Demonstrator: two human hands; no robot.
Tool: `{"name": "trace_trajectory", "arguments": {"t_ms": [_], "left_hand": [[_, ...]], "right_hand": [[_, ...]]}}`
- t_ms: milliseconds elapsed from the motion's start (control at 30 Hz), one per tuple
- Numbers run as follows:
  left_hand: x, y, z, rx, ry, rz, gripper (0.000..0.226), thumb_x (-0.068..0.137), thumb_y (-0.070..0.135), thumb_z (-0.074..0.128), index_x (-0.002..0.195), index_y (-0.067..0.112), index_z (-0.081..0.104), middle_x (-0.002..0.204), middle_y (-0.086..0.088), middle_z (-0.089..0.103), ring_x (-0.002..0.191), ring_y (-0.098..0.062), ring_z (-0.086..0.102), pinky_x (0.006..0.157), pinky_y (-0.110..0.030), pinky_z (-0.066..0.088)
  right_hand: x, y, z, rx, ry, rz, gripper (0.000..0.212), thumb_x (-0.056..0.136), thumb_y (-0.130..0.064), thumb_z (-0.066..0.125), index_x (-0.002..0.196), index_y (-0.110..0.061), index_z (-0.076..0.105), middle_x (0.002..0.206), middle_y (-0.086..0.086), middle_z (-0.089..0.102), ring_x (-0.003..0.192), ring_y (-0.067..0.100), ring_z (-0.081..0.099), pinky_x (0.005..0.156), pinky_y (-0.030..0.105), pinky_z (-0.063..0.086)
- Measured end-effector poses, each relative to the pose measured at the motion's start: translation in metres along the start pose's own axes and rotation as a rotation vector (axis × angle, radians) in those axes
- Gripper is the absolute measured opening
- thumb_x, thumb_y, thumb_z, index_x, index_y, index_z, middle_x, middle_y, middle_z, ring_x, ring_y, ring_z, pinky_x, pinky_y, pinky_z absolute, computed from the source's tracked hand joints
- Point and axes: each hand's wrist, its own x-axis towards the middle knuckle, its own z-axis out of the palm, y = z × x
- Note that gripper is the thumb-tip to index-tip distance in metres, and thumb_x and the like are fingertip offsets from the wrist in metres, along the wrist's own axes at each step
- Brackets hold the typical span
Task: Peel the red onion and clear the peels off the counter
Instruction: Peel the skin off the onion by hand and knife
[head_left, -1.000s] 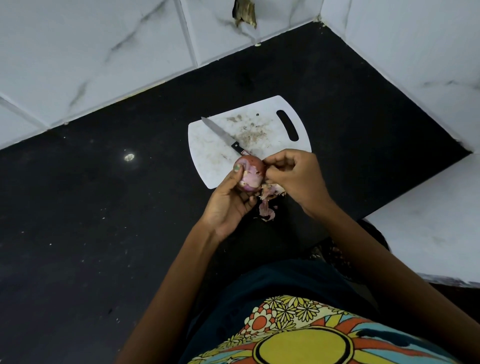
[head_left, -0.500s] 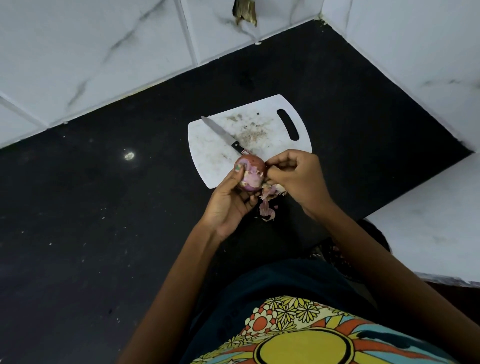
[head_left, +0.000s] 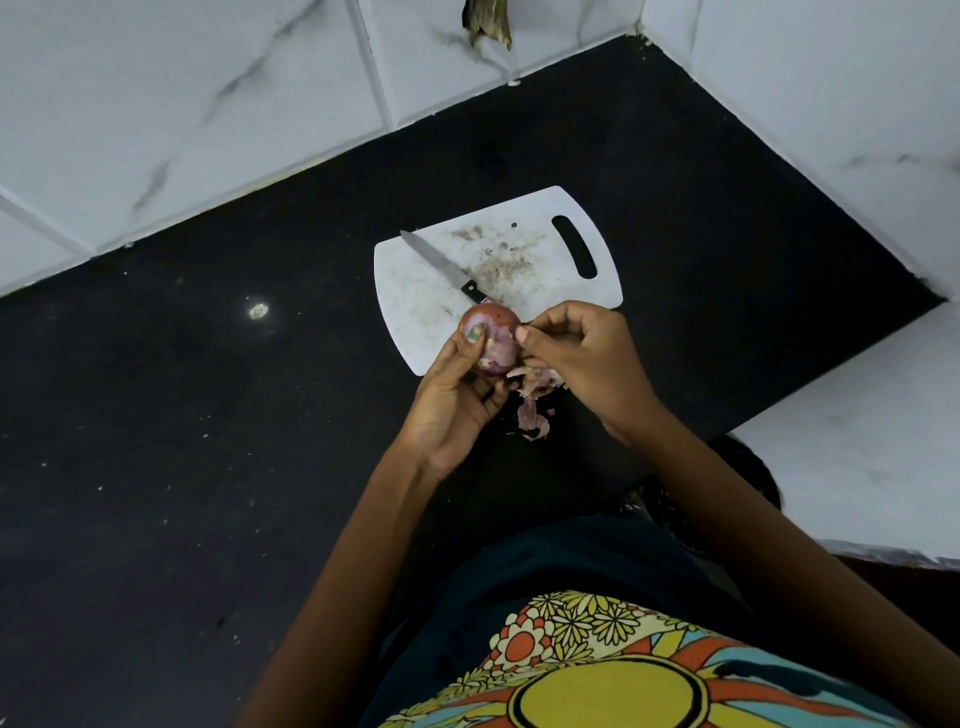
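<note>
My left hand (head_left: 457, 400) cups a partly peeled red onion (head_left: 496, 340) just above the near edge of a white cutting board (head_left: 524, 270), thumb pressed on its top. My right hand (head_left: 582, 353) pinches the onion's skin at its right side with thumb and fingertips. Loose pink and pale peels (head_left: 532, 410) lie on the black counter (head_left: 208, 415) under and between my hands. Part of the peel pile is hidden under my right hand.
A black-handled knife (head_left: 441, 265) lies diagonally on the cutting board, blade pointing to the far left. White marble-tiled walls (head_left: 208, 104) border the counter at the back and right. A white ledge (head_left: 857, 457) stands to the right of my body.
My left hand has turned the onion slightly and its thumb now sits on top. My right fingertips stay pinched at the onion's right side. The peels on the counter have not moved.
</note>
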Motion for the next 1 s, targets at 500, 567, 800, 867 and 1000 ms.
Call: {"name": "trace_trajectory", "arguments": {"t_ms": [500,567,800,867,1000], "left_hand": [[0.000,-0.004,0.001,-0.005,0.011,-0.039,0.044,0.085,0.036,0.060,0.122,0.013,0.055,0.099,-0.002,0.065,0.078,-0.010,0.060,0.061,-0.018,0.051],[0.000,-0.005,0.001,0.018,0.009,-0.034,0.037,0.090,0.035,0.056,0.120,0.014,0.056,0.097,-0.001,0.064,0.078,-0.009,0.059,0.061,-0.018,0.050],[0.001,-0.004,0.000,0.042,-0.003,-0.040,0.036,0.091,0.036,0.054,0.118,0.012,0.057,0.098,-0.002,0.064,0.077,-0.010,0.056,0.059,-0.018,0.048],[0.000,-0.004,0.000,0.030,-0.002,-0.048,0.041,0.087,0.038,0.056,0.118,0.012,0.057,0.099,-0.004,0.064,0.076,-0.010,0.057,0.059,-0.018,0.048],[-0.001,-0.003,0.002,0.026,0.010,-0.064,0.029,0.094,0.035,0.051,0.111,0.013,0.060,0.096,-0.004,0.066,0.074,-0.010,0.059,0.058,-0.018,0.048]], "right_hand": [[0.004,-0.004,-0.009,-0.053,-0.070,0.018,0.017,0.084,-0.016,0.069,0.100,-0.009,0.069,0.092,0.007,0.071,0.083,0.013,0.069,0.073,0.027,0.058],[0.004,-0.008,-0.007,-0.109,-0.085,-0.038,0.025,0.078,-0.016,0.075,0.101,-0.009,0.069,0.091,0.004,0.072,0.077,0.010,0.069,0.070,0.024,0.058],[0.007,-0.010,-0.006,-0.161,-0.075,-0.070,0.023,0.072,-0.007,0.076,0.094,-0.011,0.070,0.082,-0.004,0.070,0.070,0.001,0.064,0.068,0.018,0.055],[0.007,-0.007,-0.006,-0.150,-0.056,-0.066,0.021,0.072,-0.002,0.073,0.091,-0.010,0.071,0.079,-0.003,0.070,0.069,0.002,0.065,0.068,0.021,0.056],[0.008,-0.002,-0.008,-0.099,0.006,-0.032,0.016,0.075,0.001,0.067,0.085,-0.011,0.071,0.075,0.004,0.071,0.068,0.016,0.069,0.072,0.035,0.059]]}}
